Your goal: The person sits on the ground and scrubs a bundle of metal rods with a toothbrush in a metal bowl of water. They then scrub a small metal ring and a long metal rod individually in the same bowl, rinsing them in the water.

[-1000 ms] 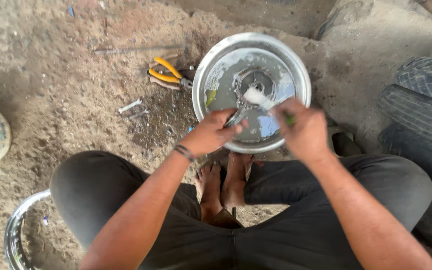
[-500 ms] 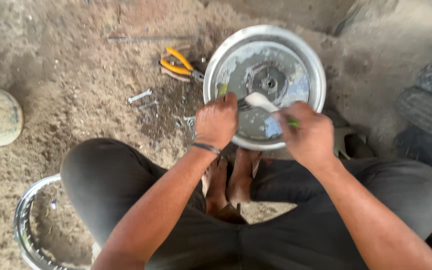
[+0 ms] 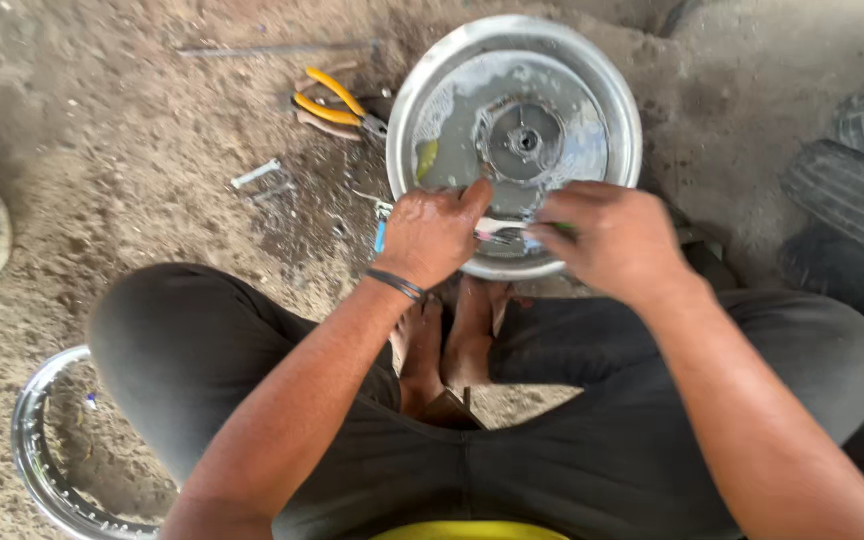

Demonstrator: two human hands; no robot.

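From above, the round, shiny metal wheel drum lies flat on gritty dirt. The left hand presses its near rim, fingers curled; the right hand pinches a thin pale tool. Yellow-handled pliers lie just beside it.

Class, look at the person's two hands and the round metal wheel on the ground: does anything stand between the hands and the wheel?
Nothing visible does. The left hand and right hand are already over the near rim of the metal wheel. The pliers lie off to its left.
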